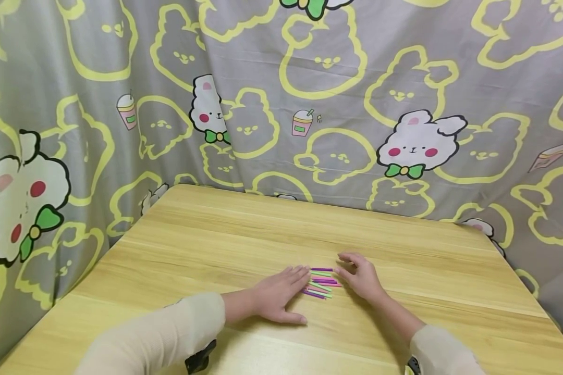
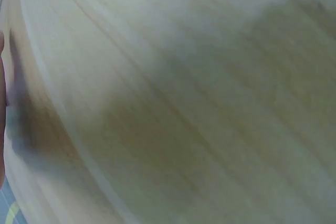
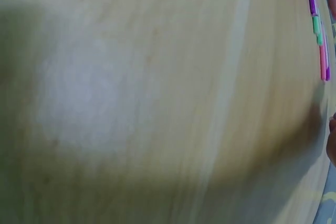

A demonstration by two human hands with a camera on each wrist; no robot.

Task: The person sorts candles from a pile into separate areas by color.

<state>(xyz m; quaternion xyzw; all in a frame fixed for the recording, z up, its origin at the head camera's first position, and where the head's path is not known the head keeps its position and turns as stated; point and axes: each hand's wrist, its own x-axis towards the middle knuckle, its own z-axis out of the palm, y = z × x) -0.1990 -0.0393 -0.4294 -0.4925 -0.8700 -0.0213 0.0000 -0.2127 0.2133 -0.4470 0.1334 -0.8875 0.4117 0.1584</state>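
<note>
Several short, thin coloured sticks (image 1: 322,282) in purple, light green and pink lie side by side, roughly in a row, on the wooden table. My left hand (image 1: 278,295) lies palm down at their left ends, fingers straight and thumb spread; its fingertips hide those ends. To the right of the sticks is my right hand (image 1: 363,277), fingers loosely bent and thumb close to the right ends. Whether the thumb touches them cannot be told. In the right wrist view the sticks (image 3: 323,56) appear at the right edge. Only a sliver of hand (image 2: 1,119) shows in the left wrist view.
The light wooden table (image 1: 206,224) extends around both hands. Behind it and on its left and right hangs a grey curtain (image 1: 258,67) with yellow outlines and cartoon animals. Dark straps or devices (image 1: 200,358) show under the sleeves.
</note>
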